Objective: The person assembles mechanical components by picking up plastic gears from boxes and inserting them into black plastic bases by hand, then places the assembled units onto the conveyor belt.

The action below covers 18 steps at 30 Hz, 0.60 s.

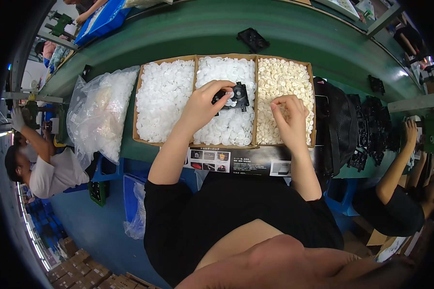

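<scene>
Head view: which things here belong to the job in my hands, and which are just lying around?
In use, it seems:
Black molded plastic part, in your left hand
Cream round pieces, at your right hand
White round pieces, in the divided brown cardboard tray

Apparently just lying about:
Bulky black bag, right of the tray
Blue plastic container, left

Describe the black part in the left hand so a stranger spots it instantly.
On the green bench, find the three-section cardboard box. Over its middle, the left hand holds the black part. Unlike the black piece lying beyond the box, it is held.
</scene>
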Available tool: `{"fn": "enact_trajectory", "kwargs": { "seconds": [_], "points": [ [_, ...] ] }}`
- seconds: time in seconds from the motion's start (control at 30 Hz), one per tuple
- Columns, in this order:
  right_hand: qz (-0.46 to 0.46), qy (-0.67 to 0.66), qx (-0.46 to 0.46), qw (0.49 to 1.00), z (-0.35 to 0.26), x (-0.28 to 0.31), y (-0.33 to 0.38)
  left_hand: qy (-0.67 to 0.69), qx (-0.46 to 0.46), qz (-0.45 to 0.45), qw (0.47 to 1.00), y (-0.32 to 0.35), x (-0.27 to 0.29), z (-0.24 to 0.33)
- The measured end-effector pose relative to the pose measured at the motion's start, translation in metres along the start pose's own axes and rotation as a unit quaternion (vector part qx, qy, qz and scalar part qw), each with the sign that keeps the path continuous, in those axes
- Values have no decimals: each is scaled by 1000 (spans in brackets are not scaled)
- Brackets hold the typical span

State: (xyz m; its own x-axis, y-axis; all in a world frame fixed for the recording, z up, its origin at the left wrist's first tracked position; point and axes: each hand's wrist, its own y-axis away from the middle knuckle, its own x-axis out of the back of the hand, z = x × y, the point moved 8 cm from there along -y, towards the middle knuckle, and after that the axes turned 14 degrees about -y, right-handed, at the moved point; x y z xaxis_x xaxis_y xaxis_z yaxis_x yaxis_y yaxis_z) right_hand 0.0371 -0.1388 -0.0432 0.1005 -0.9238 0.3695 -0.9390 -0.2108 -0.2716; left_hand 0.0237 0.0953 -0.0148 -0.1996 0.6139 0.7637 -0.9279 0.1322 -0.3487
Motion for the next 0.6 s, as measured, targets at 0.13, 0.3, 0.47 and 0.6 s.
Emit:
{"fn": "enact_trajectory", "kwargs": {
  "seconds": [0.13, 0.3, 0.47, 0.6],
  "points": [
    [3, 16, 9, 1000, -2, 1, -1, 9, 42, -46, 998, 2, -5, -5],
    [-1, 21, 18, 1000, -3, 0, -3, -85, -46, -11, 995, 6, -8, 2],
    [14, 79, 43, 996, -2, 2, -10, -136, -82, -88, 983, 8, -19, -7],
    [13, 194, 75, 978, -3, 0, -16, -101, 56, -81, 990, -37, 6, -33]
  ]
}}
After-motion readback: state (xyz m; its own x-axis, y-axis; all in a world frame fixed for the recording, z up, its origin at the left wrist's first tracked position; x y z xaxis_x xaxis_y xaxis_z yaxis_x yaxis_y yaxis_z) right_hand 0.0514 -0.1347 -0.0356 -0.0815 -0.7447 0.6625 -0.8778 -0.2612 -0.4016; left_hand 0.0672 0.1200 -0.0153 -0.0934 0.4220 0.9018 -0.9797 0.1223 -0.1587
